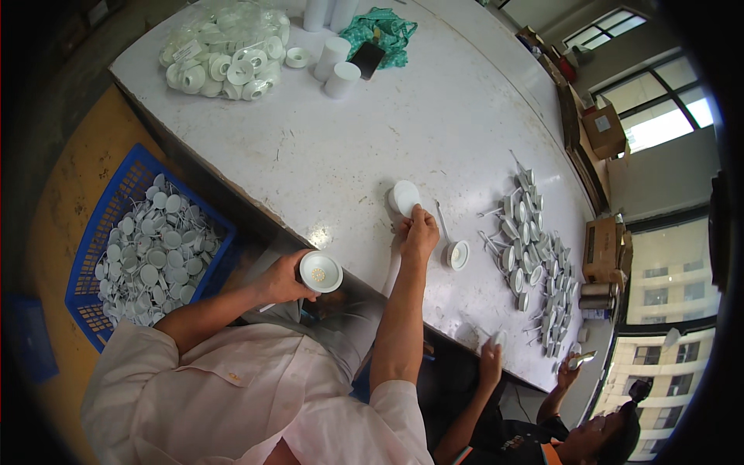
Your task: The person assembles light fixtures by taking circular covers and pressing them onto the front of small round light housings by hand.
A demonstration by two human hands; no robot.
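Note:
My left hand (285,279) is wrapped round a white round lamp housing (331,273), its open face up, with a cluster of small yellowish dots in the middle. Over the table, my right hand (421,232) pinches the near edge of a white round disc (404,194); whether it is one disc or the top of a short stack, I cannot tell. Just right of that hand lies another lamp housing (458,255) with yellowish dots and a cable.
A blue basket (85,256) full of white round parts stands at left. A bag of white rings (225,58), white cylinders (342,80), a phone (366,60) and green cloth (391,35) lie far back. Several assembled lamps (527,240) cover the right side, near a co-worker's hands (490,364).

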